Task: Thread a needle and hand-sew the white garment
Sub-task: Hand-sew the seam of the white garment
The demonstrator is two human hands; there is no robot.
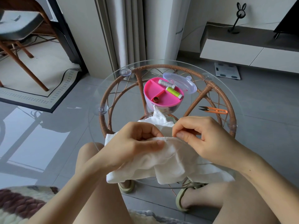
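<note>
Your left hand (137,143) clasps the soft, crumpled white fabric garment (169,162) while your right hand (200,135) pinches its hem with curled fingers.

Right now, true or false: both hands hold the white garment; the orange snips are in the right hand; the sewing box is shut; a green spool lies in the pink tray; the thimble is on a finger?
1. Both hands hold the white garment: true; left hand and right hand grip it.
2. Snips in hand: false; the orange snips lie on the glass table.
3. Box shut: false; the clear lid is open behind the pink tray.
4. The green spool lies in the tray: true.
5. The thimble on a finger: false; it sits in the tray.
</note>
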